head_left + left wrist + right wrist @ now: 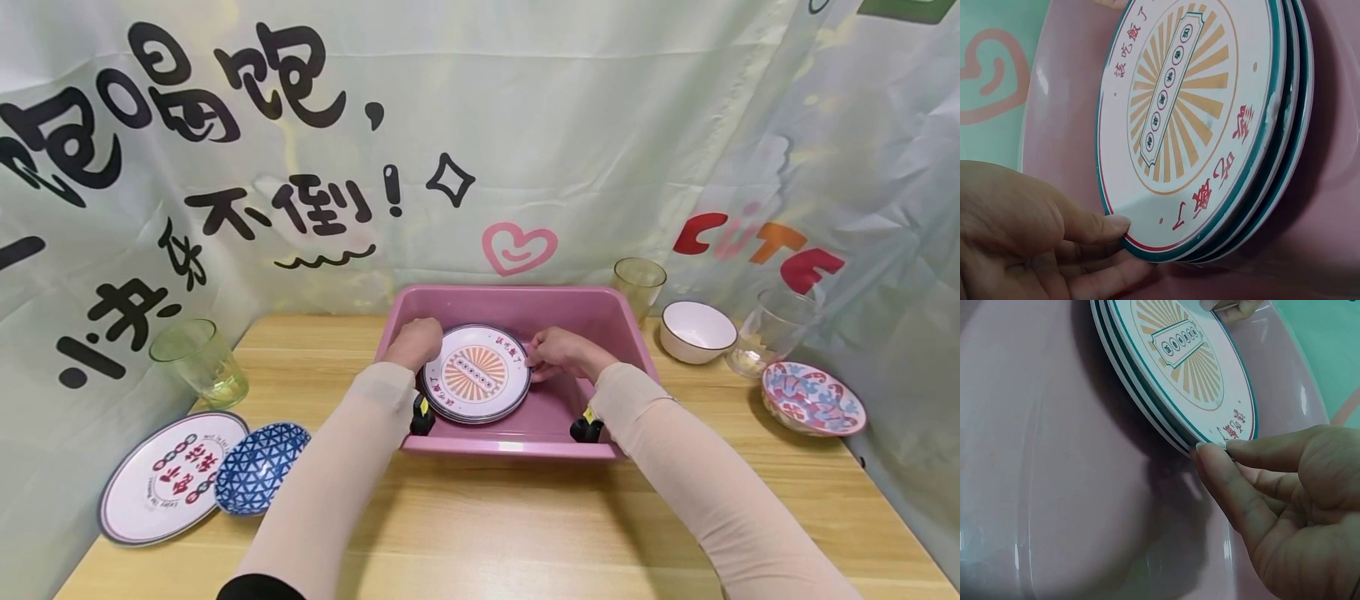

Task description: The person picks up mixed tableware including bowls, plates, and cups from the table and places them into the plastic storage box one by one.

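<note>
A stack of three round white plates [477, 375] with dark green rims and an orange sunburst print sits inside the pink basin [517, 447], toward its left side. At the stack's left edge, my left hand [420, 340] grips the rim. In the left wrist view its thumb [1100, 228] lies on the top plate, and the other fingers curl beneath the edge. My right hand [562, 352] pinches the opposite rim, with thumb and forefinger [1229, 481] at the plate edges in the right wrist view.
On the left stand a green glass [201, 367], an oval plate [153, 492] and a blue patterned bowl [258, 471]. To the right are a yellowish glass [639, 283], a white bowl [697, 333], a clear glass [768, 333] and a floral bowl [813, 402]. A printed curtain [585, 150] hangs behind.
</note>
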The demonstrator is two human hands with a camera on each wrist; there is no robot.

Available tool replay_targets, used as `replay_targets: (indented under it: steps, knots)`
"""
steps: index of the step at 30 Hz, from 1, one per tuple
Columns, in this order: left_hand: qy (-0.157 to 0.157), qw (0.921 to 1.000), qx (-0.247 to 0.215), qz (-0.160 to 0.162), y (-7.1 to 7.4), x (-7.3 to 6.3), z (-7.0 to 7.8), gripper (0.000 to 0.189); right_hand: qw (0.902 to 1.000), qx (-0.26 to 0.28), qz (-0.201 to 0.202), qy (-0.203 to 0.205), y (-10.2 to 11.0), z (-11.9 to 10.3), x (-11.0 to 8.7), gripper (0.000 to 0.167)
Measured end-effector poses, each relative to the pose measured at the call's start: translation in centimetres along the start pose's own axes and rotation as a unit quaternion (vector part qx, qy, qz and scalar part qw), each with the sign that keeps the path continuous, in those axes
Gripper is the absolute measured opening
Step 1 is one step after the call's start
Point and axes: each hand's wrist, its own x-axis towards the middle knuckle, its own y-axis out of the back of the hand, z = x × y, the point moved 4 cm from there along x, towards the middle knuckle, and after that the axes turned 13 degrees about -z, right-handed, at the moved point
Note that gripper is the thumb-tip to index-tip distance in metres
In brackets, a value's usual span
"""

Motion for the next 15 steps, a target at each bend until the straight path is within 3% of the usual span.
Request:
replay_targets:
  steps: [15]
  knots:
    - [-0.004,0.9999,0.012,0.007,-0.10,0.21,-0.07,0.019,0.9999,-0.007,0.004,-0.007,0.18,0.32,0.38,0.007]
